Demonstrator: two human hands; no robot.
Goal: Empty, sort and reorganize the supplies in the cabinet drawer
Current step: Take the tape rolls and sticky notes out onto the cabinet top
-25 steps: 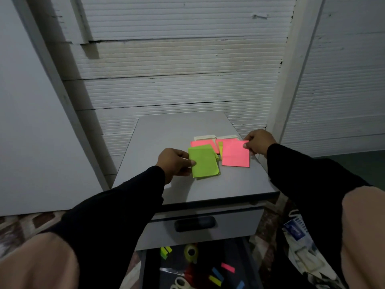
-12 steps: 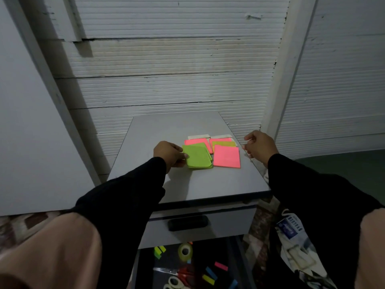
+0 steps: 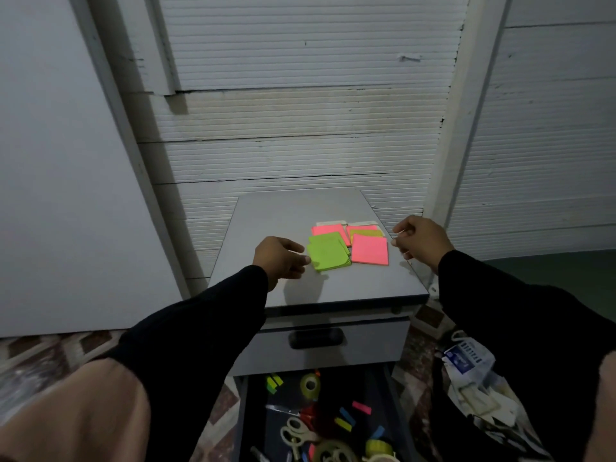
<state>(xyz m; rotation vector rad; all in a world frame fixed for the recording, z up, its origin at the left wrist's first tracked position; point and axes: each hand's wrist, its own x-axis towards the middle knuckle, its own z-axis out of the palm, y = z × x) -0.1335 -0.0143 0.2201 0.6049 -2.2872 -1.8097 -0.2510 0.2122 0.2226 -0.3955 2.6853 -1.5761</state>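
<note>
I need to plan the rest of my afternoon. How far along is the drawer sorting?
Early on. Done: green notes and pink notes lie stacked by colour on the cabinet top, more pads behind them. In hand: nothing; the left hand is beside the green stack, the right hand hangs clear. Left: the open drawer holds tape rolls, scissors and loose flags.

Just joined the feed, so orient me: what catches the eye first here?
Bright sticky notes on the gray cabinet top: a green stack by the left hand, and a pink stack near the right hand. Below, the open drawer holds scissors, tape rolls and colored tabs.
</note>
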